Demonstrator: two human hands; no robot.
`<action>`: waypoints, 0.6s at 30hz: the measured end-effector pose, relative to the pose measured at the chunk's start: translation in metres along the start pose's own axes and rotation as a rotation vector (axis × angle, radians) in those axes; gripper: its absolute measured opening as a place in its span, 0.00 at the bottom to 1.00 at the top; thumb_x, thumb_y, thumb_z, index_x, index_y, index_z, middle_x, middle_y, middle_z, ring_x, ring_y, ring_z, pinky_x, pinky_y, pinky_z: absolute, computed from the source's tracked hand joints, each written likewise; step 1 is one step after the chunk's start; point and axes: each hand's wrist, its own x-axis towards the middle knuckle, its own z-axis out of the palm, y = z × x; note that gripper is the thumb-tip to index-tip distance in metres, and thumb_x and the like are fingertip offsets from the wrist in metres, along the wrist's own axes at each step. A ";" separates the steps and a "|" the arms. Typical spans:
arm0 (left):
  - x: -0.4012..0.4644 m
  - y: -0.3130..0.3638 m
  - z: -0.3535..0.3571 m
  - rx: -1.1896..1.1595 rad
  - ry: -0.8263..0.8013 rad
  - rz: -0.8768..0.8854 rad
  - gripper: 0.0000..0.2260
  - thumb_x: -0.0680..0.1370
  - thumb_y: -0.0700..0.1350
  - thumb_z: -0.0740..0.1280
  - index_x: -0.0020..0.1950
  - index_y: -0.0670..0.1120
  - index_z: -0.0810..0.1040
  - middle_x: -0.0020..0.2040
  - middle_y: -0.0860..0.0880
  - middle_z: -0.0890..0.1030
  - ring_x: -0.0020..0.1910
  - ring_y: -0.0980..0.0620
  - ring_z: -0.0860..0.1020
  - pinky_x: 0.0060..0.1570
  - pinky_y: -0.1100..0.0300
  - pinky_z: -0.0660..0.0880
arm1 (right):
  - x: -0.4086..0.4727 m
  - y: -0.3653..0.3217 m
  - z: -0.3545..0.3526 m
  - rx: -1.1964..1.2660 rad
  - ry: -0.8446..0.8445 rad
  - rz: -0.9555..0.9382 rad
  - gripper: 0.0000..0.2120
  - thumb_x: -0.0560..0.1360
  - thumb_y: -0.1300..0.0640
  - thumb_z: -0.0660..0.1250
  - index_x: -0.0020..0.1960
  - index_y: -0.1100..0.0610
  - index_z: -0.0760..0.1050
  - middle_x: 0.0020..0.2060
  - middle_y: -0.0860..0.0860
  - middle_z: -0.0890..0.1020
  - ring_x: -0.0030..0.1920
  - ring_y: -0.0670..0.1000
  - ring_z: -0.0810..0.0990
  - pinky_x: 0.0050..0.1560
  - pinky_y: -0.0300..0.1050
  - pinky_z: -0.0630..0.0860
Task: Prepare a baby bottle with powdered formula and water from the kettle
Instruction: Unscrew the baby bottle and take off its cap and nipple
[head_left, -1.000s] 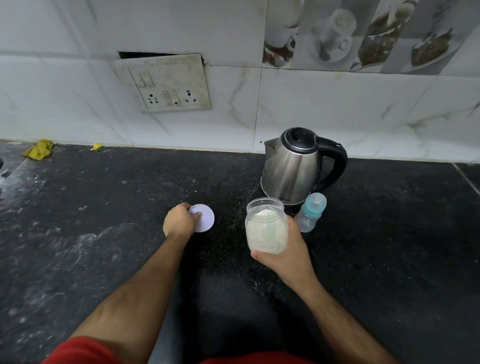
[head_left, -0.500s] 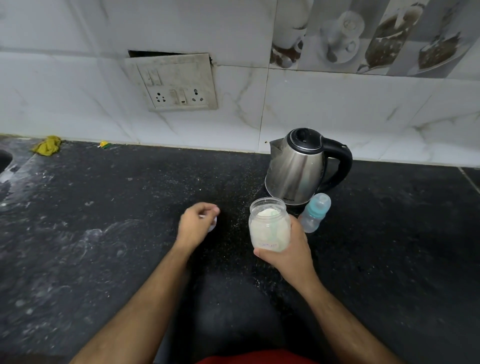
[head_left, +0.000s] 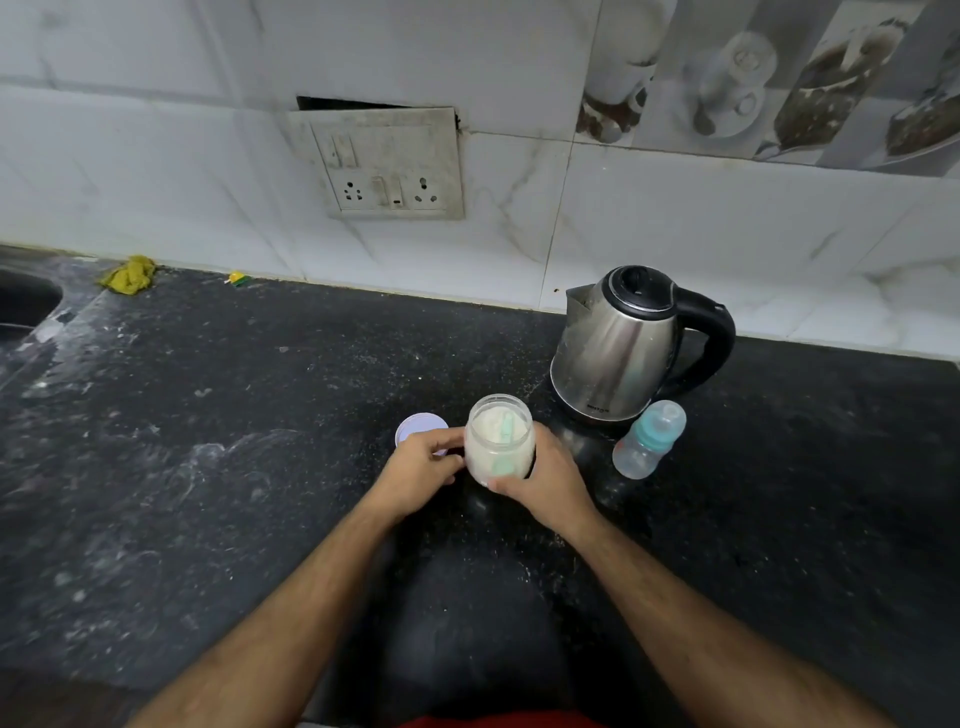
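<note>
With my right hand wrapped round the open formula jar left of the kettle, I would keep it upright while my left hand, fingers curled against the jar's side, reaches for the scoop inside.

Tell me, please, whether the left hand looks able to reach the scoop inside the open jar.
Probably yes. The jar has its lid off, the green scoop shows in the powder, and the left hand is beside the jar, which the right hand grips. The mouth may be snug.
</note>
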 end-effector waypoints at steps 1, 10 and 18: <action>0.003 0.001 -0.004 0.045 0.015 0.002 0.21 0.78 0.33 0.63 0.61 0.58 0.80 0.53 0.65 0.83 0.55 0.53 0.82 0.51 0.63 0.79 | 0.004 0.000 0.001 -0.033 -0.016 -0.001 0.32 0.59 0.50 0.78 0.61 0.54 0.76 0.56 0.49 0.81 0.58 0.51 0.79 0.57 0.50 0.76; 0.008 -0.003 -0.012 0.324 0.098 0.009 0.22 0.77 0.38 0.63 0.65 0.60 0.79 0.48 0.59 0.82 0.42 0.60 0.77 0.47 0.69 0.70 | 0.020 -0.002 0.013 -0.103 -0.024 0.002 0.34 0.58 0.48 0.77 0.62 0.53 0.75 0.58 0.50 0.81 0.59 0.54 0.79 0.58 0.53 0.77; -0.012 0.006 0.003 0.325 0.164 -0.002 0.20 0.78 0.42 0.67 0.70 0.50 0.72 0.52 0.55 0.83 0.53 0.58 0.81 0.59 0.60 0.74 | 0.024 0.006 0.010 -0.188 -0.088 0.031 0.40 0.60 0.42 0.78 0.67 0.52 0.69 0.63 0.50 0.79 0.65 0.55 0.76 0.62 0.55 0.75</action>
